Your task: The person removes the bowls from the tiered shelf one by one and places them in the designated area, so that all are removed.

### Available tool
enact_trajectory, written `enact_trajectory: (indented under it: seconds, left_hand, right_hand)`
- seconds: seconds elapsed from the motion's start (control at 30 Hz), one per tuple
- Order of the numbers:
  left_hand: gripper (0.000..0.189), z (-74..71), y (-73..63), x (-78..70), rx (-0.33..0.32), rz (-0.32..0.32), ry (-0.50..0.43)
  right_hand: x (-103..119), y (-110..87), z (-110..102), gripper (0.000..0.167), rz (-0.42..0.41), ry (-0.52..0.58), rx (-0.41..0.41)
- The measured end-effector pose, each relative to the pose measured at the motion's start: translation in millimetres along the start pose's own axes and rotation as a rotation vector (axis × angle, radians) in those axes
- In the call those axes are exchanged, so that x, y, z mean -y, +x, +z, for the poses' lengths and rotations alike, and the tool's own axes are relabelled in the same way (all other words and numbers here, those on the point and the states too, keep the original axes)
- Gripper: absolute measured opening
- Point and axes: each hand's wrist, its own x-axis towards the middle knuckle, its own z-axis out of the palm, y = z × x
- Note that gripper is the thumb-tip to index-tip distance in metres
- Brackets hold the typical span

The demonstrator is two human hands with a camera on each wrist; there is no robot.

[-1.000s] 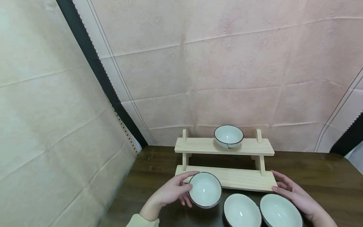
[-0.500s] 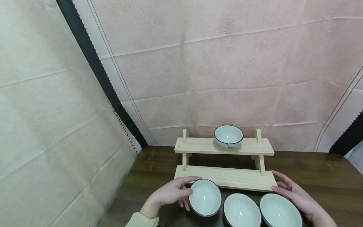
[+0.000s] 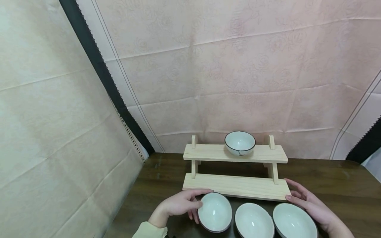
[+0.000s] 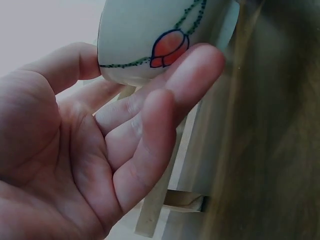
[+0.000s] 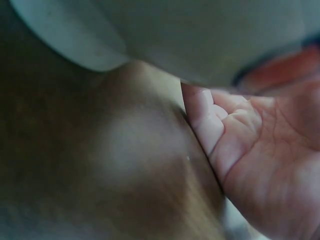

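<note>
My left hand point(image 3: 178, 205) grips a white bowl point(image 3: 215, 212) with a dark rim at its left side, in front of the wooden two-tier shelf point(image 3: 235, 185). Up close in the left wrist view, this bowl point(image 4: 135, 30) shows a painted red flower bud and a green line; thumb and fingers lie around it. At the shelf's lower right corner, my right hand point(image 3: 312, 206) holds the end of the bottom board, thumb at the front. Its fingertips are hidden in the right wrist view behind a blurred bowl point(image 5: 200, 35).
Two more white bowls, a middle one point(image 3: 254, 220) and a right one point(image 3: 294, 220), stand side by side before the shelf. Another bowl point(image 3: 239, 143) sits on the top tier. Behind the dark wooden table point(image 3: 330, 178) hangs a pale cloth point(image 3: 244, 82).
My left hand has brought its bowl down and toward me, away from the shelf's lower board and level with the two front bowls. The right hand has stayed in place.
</note>
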Motion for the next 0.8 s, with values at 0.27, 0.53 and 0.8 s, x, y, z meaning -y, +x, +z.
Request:
enact_trajectory:
  seconds: [0.27,0.53,0.8]
  left_hand:
    - [0.055,2.1,3.4,8.7,0.033,-0.02,-0.023]
    - [0.055,4.0,5.4,12.8,0.063,-0.042,-0.026]
    - [0.052,5.9,5.3,15.2,0.11,-0.058,-0.028]
  right_hand:
    - [0,-0.4,0,0.058,-0.001,0.004,-0.002]
    - [1,-1.7,2,0.05,-0.005,0.029,0.012]
    - [2,-1.3,2,0.05,-0.014,0.032,0.021]
